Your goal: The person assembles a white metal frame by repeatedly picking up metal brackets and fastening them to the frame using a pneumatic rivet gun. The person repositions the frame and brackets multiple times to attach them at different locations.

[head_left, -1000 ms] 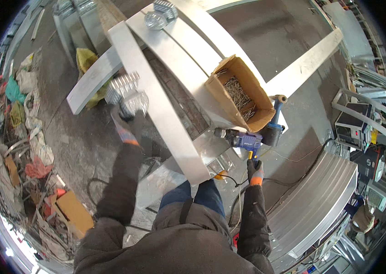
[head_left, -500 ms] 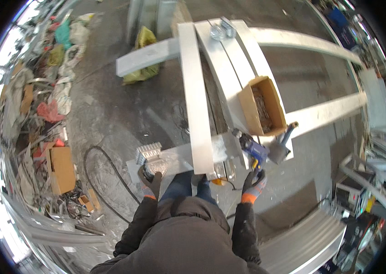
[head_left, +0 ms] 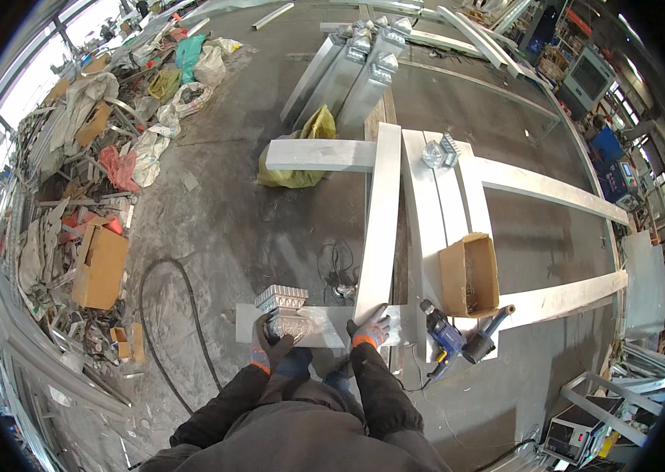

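My left hand [head_left: 273, 346], in a grey glove with an orange cuff, is closed round the side of an ornate silver post cap [head_left: 288, 322]. The cap lies on its side at the left end of a pale crosswise beam [head_left: 323, 327]. Farther right, my gloved right hand [head_left: 372, 327] grips the near end of a long white post [head_left: 380, 224], which points away from me. A blue cordless drill [head_left: 446, 337] lies to the right of that hand, untouched. Beside the drill is what looks like a black mallet [head_left: 480, 344].
An open cardboard box [head_left: 470, 275] stands on white posts [head_left: 427, 212], with more silver caps [head_left: 440, 151] at their far end. Capped posts [head_left: 344, 75] and a yellow sack [head_left: 301, 157] lie beyond. A black hose [head_left: 191, 291] curves at left, near heaped scrap [head_left: 81, 157].
My right hand has let go of the drill and moved left onto the white post's near end. My left hand stays on the post cap. The view has tilted up, showing more floor ahead.
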`<state>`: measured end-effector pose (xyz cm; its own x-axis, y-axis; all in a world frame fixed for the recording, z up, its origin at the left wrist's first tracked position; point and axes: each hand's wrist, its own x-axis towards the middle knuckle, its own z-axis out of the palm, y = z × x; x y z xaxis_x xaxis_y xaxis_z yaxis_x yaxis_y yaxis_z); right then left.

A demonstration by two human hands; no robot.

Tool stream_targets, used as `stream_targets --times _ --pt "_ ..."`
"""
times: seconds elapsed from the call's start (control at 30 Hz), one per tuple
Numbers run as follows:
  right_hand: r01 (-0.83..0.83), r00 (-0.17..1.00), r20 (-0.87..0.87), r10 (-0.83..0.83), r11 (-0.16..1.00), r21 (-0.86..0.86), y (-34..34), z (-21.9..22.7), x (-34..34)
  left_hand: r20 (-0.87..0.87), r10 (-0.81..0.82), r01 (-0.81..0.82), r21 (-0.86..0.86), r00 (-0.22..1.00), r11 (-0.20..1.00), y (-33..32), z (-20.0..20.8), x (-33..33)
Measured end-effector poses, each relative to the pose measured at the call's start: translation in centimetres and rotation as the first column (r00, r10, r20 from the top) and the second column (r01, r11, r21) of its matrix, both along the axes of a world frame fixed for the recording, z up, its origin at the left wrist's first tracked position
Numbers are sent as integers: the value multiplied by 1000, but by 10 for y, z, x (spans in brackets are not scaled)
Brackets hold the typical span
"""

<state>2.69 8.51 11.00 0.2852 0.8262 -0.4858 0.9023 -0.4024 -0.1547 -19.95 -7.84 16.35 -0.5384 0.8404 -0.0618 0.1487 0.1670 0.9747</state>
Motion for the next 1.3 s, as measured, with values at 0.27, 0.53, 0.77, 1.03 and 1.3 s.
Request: stream_targets --times 0.27,0.53,0.77,1.03,1.3 --pt "-167 985 -36 169 985 52 -51 1 24 53 55 -59 73 997 996 3 2 -70" --pt "-205 978 -33 208 975 90 -7 -11 -38 85 0 1 -20 996 1000 22 9 -97" --pt "-253 964 -17 264 939 232 -19 4 -39 34 49 -48 -36 998 998 -3 -3 -116" --pt "214 210 -909 -360 924 -317 -100 9 -86 427 -260 308 -46 866 950 4 13 -120" --pt "245 -115 -937 -330 905 -349 -128 45 15 604 -660 859 -85 447 505 72 21 -53"
